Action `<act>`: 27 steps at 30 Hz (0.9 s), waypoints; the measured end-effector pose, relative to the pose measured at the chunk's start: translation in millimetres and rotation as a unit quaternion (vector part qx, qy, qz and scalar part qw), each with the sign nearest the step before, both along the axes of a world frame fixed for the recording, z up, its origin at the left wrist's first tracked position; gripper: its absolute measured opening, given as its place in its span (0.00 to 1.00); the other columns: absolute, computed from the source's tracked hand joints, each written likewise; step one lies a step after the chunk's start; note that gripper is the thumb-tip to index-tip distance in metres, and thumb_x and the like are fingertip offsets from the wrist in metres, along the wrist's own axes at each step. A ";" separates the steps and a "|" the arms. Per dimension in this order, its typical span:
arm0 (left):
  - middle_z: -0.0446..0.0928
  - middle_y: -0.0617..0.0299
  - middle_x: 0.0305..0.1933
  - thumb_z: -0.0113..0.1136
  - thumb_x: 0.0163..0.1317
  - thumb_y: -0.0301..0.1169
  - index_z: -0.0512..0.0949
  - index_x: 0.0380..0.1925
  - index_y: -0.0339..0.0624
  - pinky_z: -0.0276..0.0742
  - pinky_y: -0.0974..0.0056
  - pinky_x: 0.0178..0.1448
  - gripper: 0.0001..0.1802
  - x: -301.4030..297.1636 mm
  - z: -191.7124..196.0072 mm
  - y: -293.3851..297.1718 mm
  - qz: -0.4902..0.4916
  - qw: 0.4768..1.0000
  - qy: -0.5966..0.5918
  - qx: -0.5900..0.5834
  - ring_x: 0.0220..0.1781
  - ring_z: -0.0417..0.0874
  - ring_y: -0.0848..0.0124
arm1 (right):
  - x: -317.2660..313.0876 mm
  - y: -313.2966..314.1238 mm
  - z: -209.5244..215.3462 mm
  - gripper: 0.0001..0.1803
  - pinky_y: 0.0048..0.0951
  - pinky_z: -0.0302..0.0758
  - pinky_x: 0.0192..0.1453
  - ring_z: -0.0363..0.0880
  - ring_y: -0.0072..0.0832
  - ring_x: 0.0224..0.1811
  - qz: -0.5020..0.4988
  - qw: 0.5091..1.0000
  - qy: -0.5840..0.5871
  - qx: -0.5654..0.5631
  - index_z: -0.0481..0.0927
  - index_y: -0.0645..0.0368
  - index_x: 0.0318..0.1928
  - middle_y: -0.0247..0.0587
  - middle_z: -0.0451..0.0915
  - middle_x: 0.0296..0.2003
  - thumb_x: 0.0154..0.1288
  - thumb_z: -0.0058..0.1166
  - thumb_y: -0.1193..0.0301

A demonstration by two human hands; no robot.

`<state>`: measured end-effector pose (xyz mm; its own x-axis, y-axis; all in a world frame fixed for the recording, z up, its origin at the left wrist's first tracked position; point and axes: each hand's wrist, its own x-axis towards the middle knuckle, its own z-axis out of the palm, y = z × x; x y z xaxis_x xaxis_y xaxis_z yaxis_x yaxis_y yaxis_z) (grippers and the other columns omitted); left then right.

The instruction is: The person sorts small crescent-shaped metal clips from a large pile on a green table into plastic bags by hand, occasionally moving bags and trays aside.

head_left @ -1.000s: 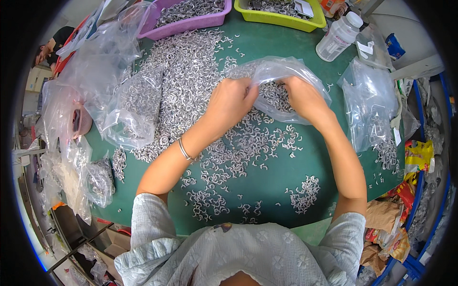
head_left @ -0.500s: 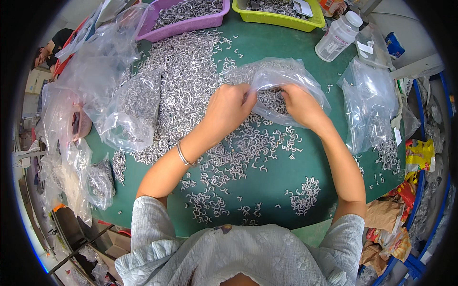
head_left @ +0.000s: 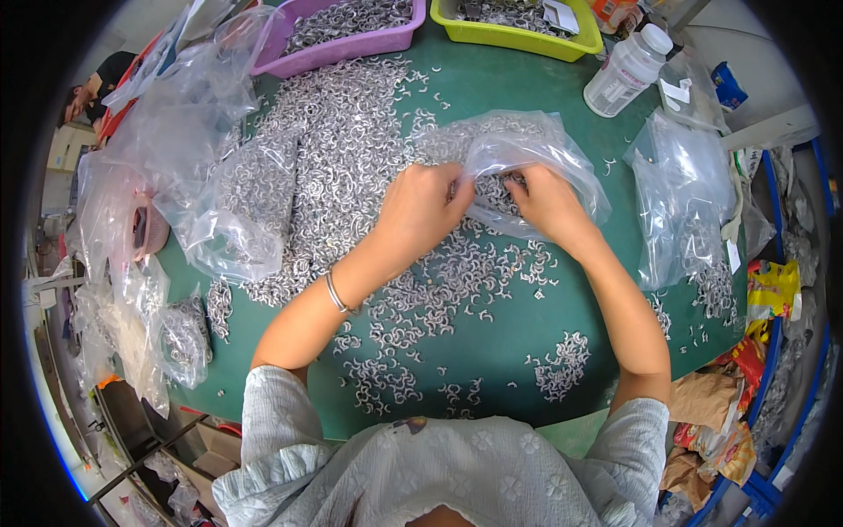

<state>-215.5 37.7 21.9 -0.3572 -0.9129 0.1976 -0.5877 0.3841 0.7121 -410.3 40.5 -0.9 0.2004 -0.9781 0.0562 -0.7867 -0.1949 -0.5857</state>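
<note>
A clear plastic bag (head_left: 575, 162) partly filled with small curved metal pieces lies in front of me, its mouth facing me. My left hand (head_left: 424, 206) is closed on the left edge of the bag's mouth, thumb and fingers pinched together. Inside the opening, my right hand (head_left: 555, 206) has its fingers curled over the metal pieces; whatever is between its fingertips is hidden. A broad heap of grey crescent-shaped metal pieces (head_left: 338, 167) spreads to the left of the bag. More loose crescents (head_left: 439, 285) lie beneath and between my forearms.
On the green table (head_left: 492, 351), a purple basket (head_left: 351, 44) and a yellow-green basket (head_left: 518, 39) of metal parts stand at the back. A white bottle (head_left: 625, 72) is back right. Filled clear bags lie left (head_left: 250, 202) and right (head_left: 680, 198). A small pile (head_left: 562, 364) sits near me.
My right hand has shifted slightly left and toward me within the bag's mouth, its fingers drawn closer to my left hand. My left hand keeps its pinch on the bag's edge.
</note>
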 end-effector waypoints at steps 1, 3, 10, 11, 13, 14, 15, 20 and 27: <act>0.68 0.52 0.12 0.56 0.60 0.29 0.75 0.22 0.30 0.64 0.61 0.21 0.12 0.1 -0.5 0.1 0.000 1.000 0.001 0.003 0.11 0.68 0.63 | 0.0 0.0 -3.5 0.10 0.38 0.73 0.48 0.80 0.42 0.43 0.015 1.000 -0.016 -0.018 0.79 0.63 0.43 0.48 0.82 0.40 0.61 0.54 0.75; 0.69 0.51 0.12 0.56 0.60 0.29 0.75 0.22 0.30 0.64 0.60 0.21 0.12 0.3 -1.7 0.7 -0.001 1.000 0.003 0.008 0.11 0.68 0.63 | 1.1 -0.7 -4.0 0.09 0.37 0.73 0.49 0.80 0.41 0.43 -0.015 0.998 -0.011 0.061 0.81 0.63 0.41 0.48 0.82 0.40 0.59 0.56 0.76; 0.69 0.50 0.13 0.57 0.60 0.30 0.75 0.21 0.31 0.65 0.60 0.21 0.13 1.5 -2.5 3.4 0.001 1.000 -0.009 0.009 0.12 0.70 0.59 | -1.1 10.4 1.2 0.08 0.31 0.73 0.48 0.79 0.34 0.41 0.011 0.988 -0.131 0.086 0.82 0.61 0.39 0.41 0.83 0.37 0.58 0.55 0.79; 0.69 0.50 0.13 0.57 0.60 0.30 0.75 0.21 0.31 0.65 0.60 0.22 0.13 1.7 -2.1 3.6 -0.003 1.000 -0.011 0.007 0.12 0.70 0.59 | -5.6 12.2 2.9 0.09 0.32 0.73 0.48 0.80 0.35 0.42 0.011 0.983 -0.144 0.114 0.81 0.62 0.40 0.40 0.83 0.37 0.58 0.54 0.79; 0.70 0.50 0.13 0.57 0.60 0.30 0.75 0.21 0.31 0.66 0.60 0.22 0.13 4.3 -2.5 5.1 -0.002 1.000 -0.018 0.008 0.13 0.71 0.58 | -11.3 14.3 10.2 0.12 0.34 0.74 0.48 0.80 0.37 0.45 0.015 0.970 -0.172 0.170 0.79 0.62 0.43 0.38 0.83 0.37 0.57 0.52 0.80; 0.70 0.50 0.13 0.57 0.60 0.30 0.75 0.21 0.31 0.66 0.60 0.22 0.13 5.8 -3.5 6.1 0.000 1.000 -0.021 0.010 0.13 0.71 0.59 | -11.0 15.1 15.2 0.11 0.33 0.73 0.48 0.80 0.35 0.43 0.005 0.972 -0.145 0.183 0.79 0.61 0.43 0.38 0.83 0.36 0.58 0.52 0.79; 0.70 0.50 0.13 0.57 0.60 0.30 0.75 0.21 0.31 0.67 0.60 0.22 0.13 6.1 -4.2 6.7 0.000 1.000 -0.023 0.012 0.13 0.71 0.59 | -11.4 15.9 21.1 0.10 0.31 0.73 0.47 0.80 0.34 0.42 -0.007 0.974 -0.118 0.195 0.79 0.61 0.42 0.38 0.83 0.36 0.59 0.53 0.78; 0.71 0.51 0.13 0.58 0.60 0.31 0.76 0.21 0.32 0.67 0.60 0.22 0.13 5.0 -5.9 9.6 0.007 1.000 -0.023 0.020 0.13 0.72 0.59 | -2.2 19.3 18.3 0.10 0.31 0.73 0.47 0.80 0.35 0.42 -0.053 0.991 -0.052 0.111 0.79 0.61 0.42 0.43 0.82 0.37 0.59 0.56 0.76; 0.72 0.51 0.14 0.59 0.59 0.31 0.76 0.21 0.32 0.67 0.59 0.22 0.13 6.0 -8.7 14.7 -0.010 1.000 -0.023 0.010 0.13 0.73 0.59 | -6.6 22.7 6.0 0.17 0.38 0.73 0.48 0.78 0.46 0.45 0.050 0.998 -0.012 0.029 0.79 0.62 0.44 0.49 0.81 0.41 0.52 0.62 0.76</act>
<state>-209.5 52.4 13.3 -0.3837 -0.9090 0.1627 -0.6119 0.3822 0.6925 -416.8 63.2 5.2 0.2963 -0.9551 0.0056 -0.7510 -0.2366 -0.6164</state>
